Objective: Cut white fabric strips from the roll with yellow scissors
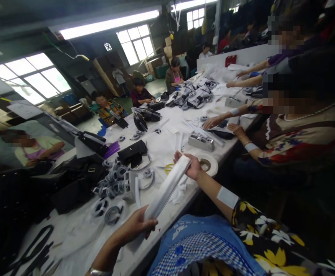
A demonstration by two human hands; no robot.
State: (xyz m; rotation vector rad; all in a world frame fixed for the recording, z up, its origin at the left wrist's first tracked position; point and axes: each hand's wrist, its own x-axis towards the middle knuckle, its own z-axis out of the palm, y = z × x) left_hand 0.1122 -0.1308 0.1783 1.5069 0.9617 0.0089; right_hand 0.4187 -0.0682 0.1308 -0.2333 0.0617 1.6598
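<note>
A long, flat white strip (169,184), perhaps folded sheet or wrap, stretches slantwise between my hands above the table's near edge. My left hand (138,226) is closed round its lower end, thumb on top. Its far end lies in my right hand (192,167), whose fingers curl up from beneath. Just beyond my right hand rests a roll of white material (212,165), partly covered by the hand. Yellow-handled scissors (169,168) lie behind the strip. A tape dispenser (201,142) stands farther along the table.
Left of the strip are coiled grey-and-black straps (112,180), another dispenser (130,186) and a black bag (132,151). Wrapped bags are piled (194,94) farther back. A co-worker's hands (213,122) work at the right edge; other people sit along the far side.
</note>
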